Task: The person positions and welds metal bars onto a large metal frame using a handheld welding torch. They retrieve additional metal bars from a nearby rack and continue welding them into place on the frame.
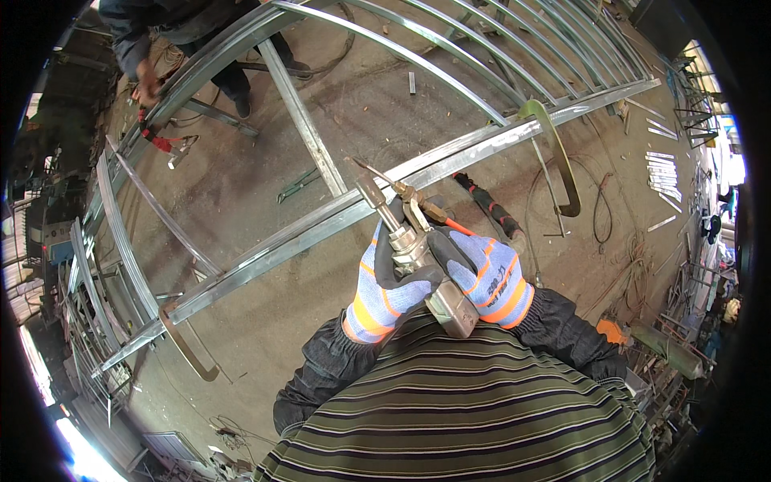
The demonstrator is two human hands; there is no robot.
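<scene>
In front of my torso both hands are closed on a silver metal hand tool (451, 307) with a boxy body and a narrow cylindrical nose angled up and left. My gloved left hand (387, 285) wraps its left side. My gloved right hand (490, 277) grips the other side. Near that hand's fingers is a brass fitting (411, 195) with a pointed tip and an orange-red hose (459, 228); I cannot tell how it joins the tool. Just beyond lies a long steel tube rail (297, 233) of a welded frame. A black cable handle (486, 205) hangs beside my right hand.
C-clamps grip the rail at right (562, 165) and left (189, 345). Curved steel tubes (418, 60) arch across the far side. Another person's hand (147, 83) is at far left, near a red-taped holder (163, 145). Cables, offcuts (662, 173) and a gas cylinder (668, 348) lie at right.
</scene>
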